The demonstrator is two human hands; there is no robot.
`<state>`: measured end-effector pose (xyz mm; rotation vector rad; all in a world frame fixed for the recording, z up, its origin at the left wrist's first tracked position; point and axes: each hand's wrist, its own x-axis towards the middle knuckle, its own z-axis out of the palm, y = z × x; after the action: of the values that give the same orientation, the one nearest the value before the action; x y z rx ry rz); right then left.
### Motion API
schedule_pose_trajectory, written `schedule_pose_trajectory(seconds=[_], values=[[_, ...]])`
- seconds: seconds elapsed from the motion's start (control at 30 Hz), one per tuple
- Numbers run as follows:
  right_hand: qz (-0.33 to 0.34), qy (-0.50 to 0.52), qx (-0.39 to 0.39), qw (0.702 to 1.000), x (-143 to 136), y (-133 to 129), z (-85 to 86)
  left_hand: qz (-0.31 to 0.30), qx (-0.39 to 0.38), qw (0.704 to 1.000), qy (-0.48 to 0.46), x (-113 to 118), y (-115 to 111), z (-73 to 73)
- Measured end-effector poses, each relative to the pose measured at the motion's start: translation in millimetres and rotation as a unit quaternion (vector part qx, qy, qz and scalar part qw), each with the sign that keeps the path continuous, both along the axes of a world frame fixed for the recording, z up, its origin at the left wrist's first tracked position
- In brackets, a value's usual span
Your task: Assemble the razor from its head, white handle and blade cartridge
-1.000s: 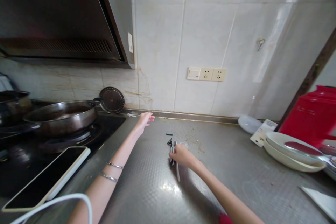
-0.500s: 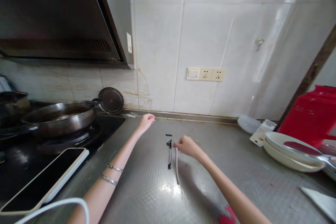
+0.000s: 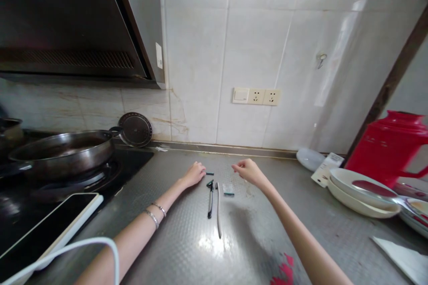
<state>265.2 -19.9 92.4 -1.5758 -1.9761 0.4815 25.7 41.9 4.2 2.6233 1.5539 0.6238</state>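
On the metal counter lies a razor (image 3: 210,202) with a dark green head, lengthwise to me. Just right of it is a thin grey stick-like piece (image 3: 219,213). A clear plastic piece with a dark green strip (image 3: 229,194) rests beside that. Beyond the razor's head is a small dark green razor cartridge (image 3: 210,173). My left hand (image 3: 194,174) is down on the counter, closed, its fingertips at the cartridge's left end. Above the clear plastic piece, my right hand (image 3: 249,172) is raised with curled, pinched fingers; anything inside them is hidden.
At left, a phone (image 3: 50,227) with a white cable (image 3: 83,241) lies by the stove, where a steel pan (image 3: 67,151) sits. Plates (image 3: 361,198), a small box (image 3: 327,169) and a red thermos (image 3: 388,149) stand at right. Red scraps (image 3: 284,271) are at the front.
My left hand has come down and right to the cartridge. My right hand has lifted away to the right and far side, uncovering the clear plastic piece. The view has shifted slightly.
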Motion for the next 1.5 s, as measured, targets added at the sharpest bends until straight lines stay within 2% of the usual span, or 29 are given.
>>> schedule_pose_trajectory(seconds=[0.23, 0.47, 0.63, 0.77, 0.87, 1.0, 1.17, 1.5], values=[[0.004, 0.012, 0.007, 1.0, 0.0, -0.3, 1.8, -0.007, -0.002, 1.0, 0.01, 3.3, 10.9, -6.7], [0.008, 0.024, 0.022, 0.999, 1.1, 7.3, -4.5, -0.032, 0.023, 0.999, 0.023, 4.4, 14.8, -10.8], [0.025, 0.043, 0.085, 0.995, 8.3, 16.3, -14.2, -0.041, 0.052, 0.998, 0.012, 2.3, 14.4, -12.1], [0.063, -0.001, 0.139, 0.988, 16.1, 23.5, -26.5, -0.056, 0.085, 0.995, -0.021, 8.6, 6.0, -3.1], [0.107, -0.05, 0.136, 0.984, 17.2, 24.4, -35.7, -0.083, 0.112, 0.99, -0.029, 19.9, -7.1, 7.4], [0.125, -0.086, 0.135, 0.979, 14.5, 21.8, -42.7, -0.119, 0.134, 0.983, -0.026, 35.1, -26.1, 16.9], [0.141, -0.109, 0.126, 0.976, 12.5, 18.7, -43.3, -0.133, 0.14, 0.981, -0.016, 44.3, -39.2, 19.8], [0.175, -0.153, 0.103, 0.967, 9.1, 16.7, -45.5, -0.126, 0.123, 0.984, -0.009, 43.2, -43.8, 19.0]])
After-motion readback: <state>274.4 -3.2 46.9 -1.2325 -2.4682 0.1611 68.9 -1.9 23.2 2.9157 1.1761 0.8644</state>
